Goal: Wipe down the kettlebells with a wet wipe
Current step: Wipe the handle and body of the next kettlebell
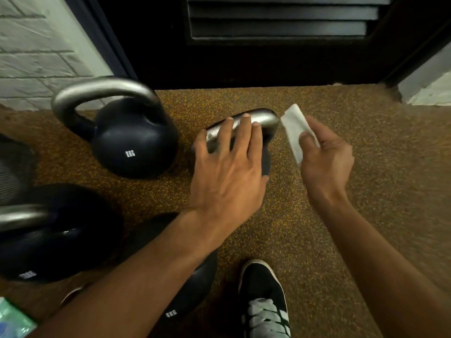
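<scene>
A kettlebell (266, 119) with a silver handle stands on the speckled floor at centre, mostly hidden beneath my left hand (227, 167). That hand lies over the handle with its fingers straight and spread. Just right of the handle, my right hand (325, 156) pinches a folded white wet wipe (295, 129) between thumb and fingers; the wipe's far corner is close to the handle's right end. A black kettlebell (134, 140) marked 8KG stands to the left. Two more black kettlebells sit nearer me, one (56, 235) at lower left and one (195, 284) partly under my left forearm.
A dark louvred door (280, 32) closes off the far side, with a white brick wall (36, 52) at the left. My black shoe (264, 301) with white laces is at the bottom. A green wipe packet (12, 320) shows at the bottom left corner.
</scene>
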`<state>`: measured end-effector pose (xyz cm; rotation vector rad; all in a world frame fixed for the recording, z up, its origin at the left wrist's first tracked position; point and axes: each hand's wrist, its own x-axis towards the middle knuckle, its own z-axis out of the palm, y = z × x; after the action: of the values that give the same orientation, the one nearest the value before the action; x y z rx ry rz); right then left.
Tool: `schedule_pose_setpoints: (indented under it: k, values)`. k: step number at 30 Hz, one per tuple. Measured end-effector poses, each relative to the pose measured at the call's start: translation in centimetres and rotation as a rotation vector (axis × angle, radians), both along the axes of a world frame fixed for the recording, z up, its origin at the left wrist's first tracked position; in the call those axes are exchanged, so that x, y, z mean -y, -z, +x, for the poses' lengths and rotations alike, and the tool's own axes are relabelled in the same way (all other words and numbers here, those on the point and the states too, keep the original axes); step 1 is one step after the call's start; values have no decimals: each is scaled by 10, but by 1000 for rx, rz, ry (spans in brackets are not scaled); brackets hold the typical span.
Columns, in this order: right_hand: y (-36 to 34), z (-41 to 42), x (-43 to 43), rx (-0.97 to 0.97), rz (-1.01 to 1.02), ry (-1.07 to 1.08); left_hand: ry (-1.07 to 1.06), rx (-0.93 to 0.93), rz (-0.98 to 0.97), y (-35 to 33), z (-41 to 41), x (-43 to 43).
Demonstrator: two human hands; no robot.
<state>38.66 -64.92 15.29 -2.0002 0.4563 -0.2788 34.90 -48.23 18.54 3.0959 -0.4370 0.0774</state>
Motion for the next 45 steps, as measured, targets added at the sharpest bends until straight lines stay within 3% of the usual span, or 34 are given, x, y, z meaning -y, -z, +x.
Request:
schedule_pose_setpoints:
  k: [4,7,11,14,19,23,26,30,34,38,45]
  values:
    - [7,20,-6,97,-90,49,-10,32,57,2,3,-1]
    - [24,22,-14,41,-149,-185,-14,24,122,5,0,4]
    - [41,10,-12,-42,229,-306,-46,26,124,7,1,9]
    - [38,18,-6,-90,350,-319,-54,29,105,7,2,9]
    - [17,30,4,93,235,-416,-56,33,96,9,3,12]
    - [12,54,4,8,125,-472,-73,22,89,9,2,14]
    - [8,57,5,79,32,-542,-64,20,83,9,2,14]
    - [11,65,10,33,109,-547,-64,26,80,9,2,14]
    - [7,74,6,22,8,-587,-52,32,75,11,3,11]
    - [7,81,3,-121,148,-606,-43,47,66,11,2,8]
    - [19,91,-4,-140,252,-581,-39,52,72,13,2,9]
